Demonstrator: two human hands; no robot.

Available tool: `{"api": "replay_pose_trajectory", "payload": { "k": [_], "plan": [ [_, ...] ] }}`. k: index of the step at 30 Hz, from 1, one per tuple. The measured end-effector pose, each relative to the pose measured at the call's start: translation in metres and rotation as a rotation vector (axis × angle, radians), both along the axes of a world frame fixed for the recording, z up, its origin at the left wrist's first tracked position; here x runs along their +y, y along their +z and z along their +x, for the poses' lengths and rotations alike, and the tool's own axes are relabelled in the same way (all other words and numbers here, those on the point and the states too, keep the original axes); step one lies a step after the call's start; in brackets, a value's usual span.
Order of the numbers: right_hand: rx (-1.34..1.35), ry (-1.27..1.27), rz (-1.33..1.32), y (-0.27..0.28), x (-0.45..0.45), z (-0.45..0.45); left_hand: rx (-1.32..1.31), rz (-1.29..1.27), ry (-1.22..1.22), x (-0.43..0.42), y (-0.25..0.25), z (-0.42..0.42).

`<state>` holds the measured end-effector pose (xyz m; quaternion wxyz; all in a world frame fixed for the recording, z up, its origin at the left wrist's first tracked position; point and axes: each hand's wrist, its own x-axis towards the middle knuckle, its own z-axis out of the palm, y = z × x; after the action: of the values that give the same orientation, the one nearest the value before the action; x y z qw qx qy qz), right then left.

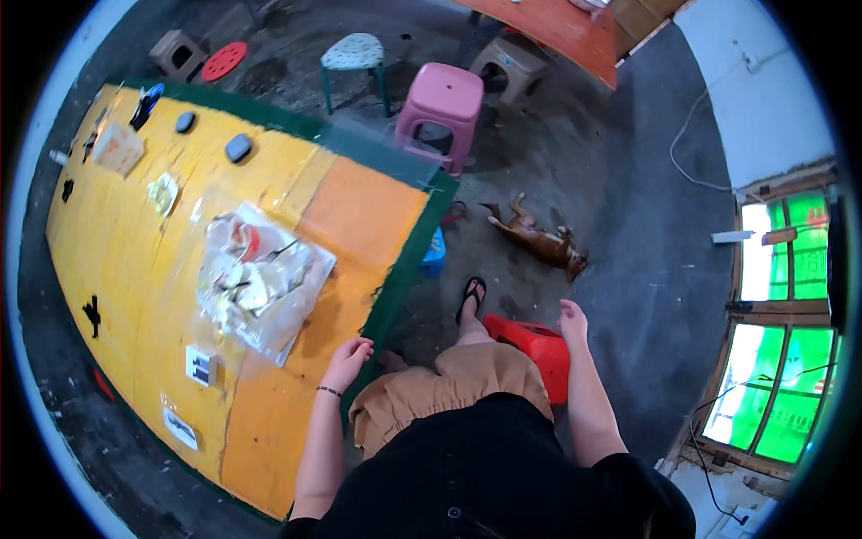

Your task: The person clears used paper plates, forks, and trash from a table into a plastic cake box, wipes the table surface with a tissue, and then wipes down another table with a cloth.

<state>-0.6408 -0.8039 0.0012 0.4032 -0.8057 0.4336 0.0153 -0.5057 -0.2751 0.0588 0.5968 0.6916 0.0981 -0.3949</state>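
Note:
My left hand (pixel 347 362) is raised over the near edge of the yellow and orange table (pixel 266 437), its fingers loosely bent with nothing in them. A dark bracelet circles that wrist. Out to the other side, my right hand (pixel 573 324) hangs in the air above a red plastic stool (pixel 549 357), also without anything in it; its fingers are slightly curled. On the table, nearest my left hand, lies a clear plastic bag (pixel 285 325) with whitish pieces and a red-and-white tub (pixel 235 239) on it.
A brown dog (pixel 539 241) lies on the floor ahead. Beyond are a pink stool (pixel 442 103), a white-topped stool (pixel 353 52) and a red-orange table (pixel 561 31). Small dark boxes (pixel 238 148) sit on the yellow table. Windows (pixel 778 377) with cables line the right wall.

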Motion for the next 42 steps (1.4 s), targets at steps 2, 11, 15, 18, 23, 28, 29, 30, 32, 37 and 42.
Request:
{"api": "replay_pose_trajectory", "payload": {
  "k": [2,11,15,18,23,28,29,30,32,37,42],
  "plan": [
    [-0.067,-0.044,0.14,0.027,-0.005,0.019,-0.013,0.012,-0.054,-0.042,-0.001,0.015],
    [-0.248,-0.219,0.269,0.044,-0.191,0.041,0.056,-0.026,-0.088,-0.268,-0.004,0.081],
    [-0.273,-0.323,0.286,0.055,-0.241,0.035,-0.048,-0.031,-0.21,-0.337,0.009,0.103],
    [-0.349,-0.377,0.303,0.047,-0.26,0.032,-0.094,-0.003,-0.248,-0.354,0.02,0.12],
    [-0.32,-0.446,0.295,0.04,-0.26,0.038,-0.096,0.069,-0.205,-0.356,0.011,0.142],
    [-0.32,-0.389,0.239,0.063,-0.285,0.05,-0.082,0.048,-0.172,-0.373,0.01,0.166],
    [-0.328,-0.398,0.234,0.069,-0.291,0.054,-0.089,0.043,-0.172,-0.381,0.012,0.172],
    [-0.333,-0.406,0.229,0.075,-0.296,0.06,-0.092,0.038,-0.172,-0.389,0.015,0.178],
    [-0.386,-0.395,0.214,0.082,-0.304,0.079,-0.123,0.029,-0.193,-0.401,0.018,0.193],
    [-0.409,-0.346,0.293,0.081,-0.31,0.176,-0.151,0.0,-0.139,-0.411,0.037,0.242],
    [-0.433,-0.189,0.33,0.079,-0.295,0.314,-0.121,0.034,0.047,-0.379,0.02,0.304]
  ]
}}
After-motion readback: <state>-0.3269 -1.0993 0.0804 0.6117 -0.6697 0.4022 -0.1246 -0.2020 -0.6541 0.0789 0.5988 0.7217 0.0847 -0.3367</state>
